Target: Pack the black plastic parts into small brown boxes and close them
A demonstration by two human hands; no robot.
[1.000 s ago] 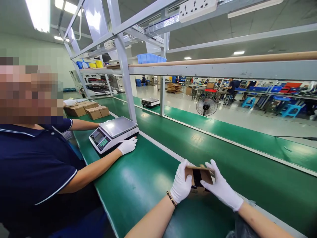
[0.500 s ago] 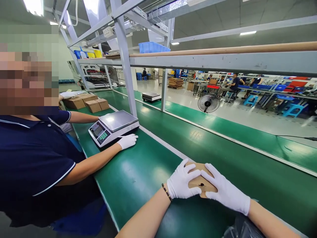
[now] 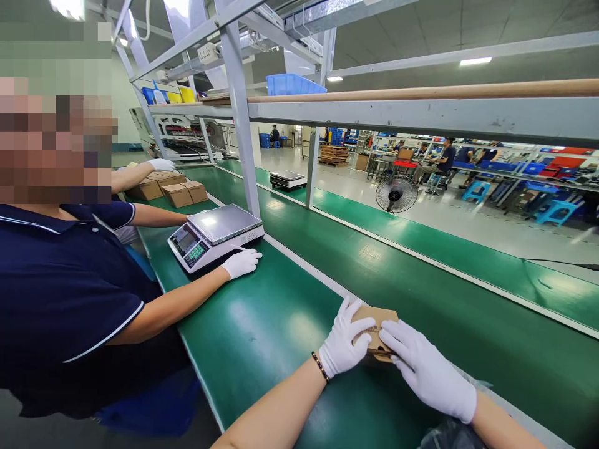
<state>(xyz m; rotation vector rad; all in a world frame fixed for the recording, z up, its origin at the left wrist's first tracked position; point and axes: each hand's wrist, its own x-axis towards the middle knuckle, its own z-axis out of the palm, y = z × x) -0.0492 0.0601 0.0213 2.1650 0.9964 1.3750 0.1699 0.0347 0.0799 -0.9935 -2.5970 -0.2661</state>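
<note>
A small brown cardboard box (image 3: 378, 315) with dark print on top rests at the edge of the green work surface, tilted toward me. My left hand (image 3: 345, 342), in a white glove with a beaded bracelet at the wrist, grips its left side, thumb and fingers over the top. My right hand (image 3: 423, 365), also gloved, presses its fingertips on the box's right side and front corner. A flap sticks out at the near edge, beside a dark hole. The box's underside is hidden.
To the left, a co-worker's gloved hand (image 3: 242, 263) lies beside a digital scale (image 3: 224, 226). Several cardboard boxes (image 3: 185, 193) sit farther back. A green conveyor belt (image 3: 355, 249) runs alongside, under a metal shelf frame (image 3: 238, 118). Dark plastic (image 3: 452, 435) lies near my right forearm.
The box top now shows print and a flap sticks out at the front. My right hand has shifted to the right and down. At the left, a neighbour's gloved hand has risen over the boxes.
</note>
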